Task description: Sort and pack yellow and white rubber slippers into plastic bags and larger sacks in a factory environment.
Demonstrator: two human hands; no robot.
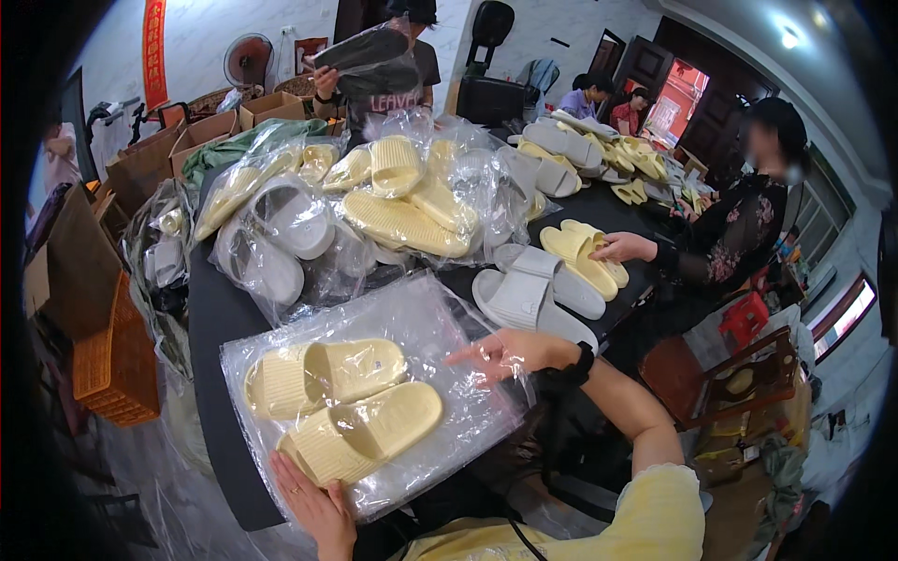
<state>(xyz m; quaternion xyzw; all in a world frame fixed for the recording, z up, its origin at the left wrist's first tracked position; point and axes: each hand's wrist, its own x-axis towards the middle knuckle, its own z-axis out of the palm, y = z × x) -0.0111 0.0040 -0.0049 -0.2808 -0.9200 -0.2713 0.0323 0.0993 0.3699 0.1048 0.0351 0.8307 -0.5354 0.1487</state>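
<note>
The left hand (313,505) reaches up from the lower edge, fingers nearly straight and thumb apart, laid at the toe of the near slipper (393,425); it looks open, not wrapped around anything. The right hand (514,355) comes in from the right, elbow bent, index finger stretched leftward over the bag (412,309); whether it pinches film, I cannot tell. Both yellow slippers lie inside the clear bag between the hands, the far slipper (365,369) beyond the near one.

Left of the left hand, a bare strip of black table (224,402) runs to its curved edge. Grey slippers (524,294) sit just beyond the right hand, and a bagged pile (402,201) closes off the far side.

Glare blurs the film around the right fingertips; the left wrist's lower part is cut off.
</note>
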